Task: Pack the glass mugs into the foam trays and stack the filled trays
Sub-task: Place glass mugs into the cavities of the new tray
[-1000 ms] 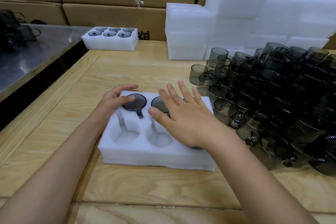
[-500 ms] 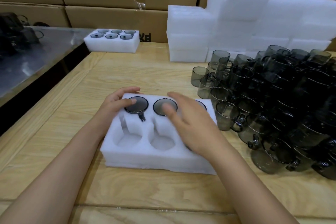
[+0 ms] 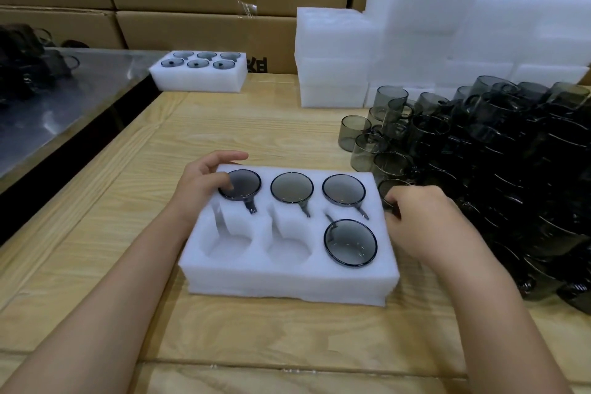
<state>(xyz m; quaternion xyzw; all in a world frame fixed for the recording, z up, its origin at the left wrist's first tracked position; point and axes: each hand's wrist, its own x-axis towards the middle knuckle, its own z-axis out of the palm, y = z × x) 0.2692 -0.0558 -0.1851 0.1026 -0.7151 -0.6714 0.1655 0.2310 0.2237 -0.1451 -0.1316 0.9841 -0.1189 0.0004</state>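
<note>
A white foam tray [image 3: 287, 281] lies on the wooden table in front of me. Several smoky glass mugs sit upside down in its pockets: three across the far row [image 3: 291, 187] and one at the near right [image 3: 350, 241]. The near left [image 3: 228, 249] and near middle pockets are empty. My left hand [image 3: 201, 182] rests on the tray's far left corner, its fingers touching the far left mug [image 3: 246, 184]. My right hand [image 3: 428, 224] is just right of the tray, fingers curled round a loose mug [image 3: 388, 188] at the edge of the pile.
A big pile of loose dark mugs [image 3: 495, 153] fills the table's right side. Stacked empty foam trays [image 3: 415, 41] stand at the back. A filled tray [image 3: 198, 80] sits at the far left. Cardboard boxes [image 3: 208, 25] line the back; a steel table [image 3: 48, 105] adjoins on the left.
My right hand has left the top of the tray and moved right to the pile, where it grips a mug. The mugs it covered now show. My left hand stayed.
</note>
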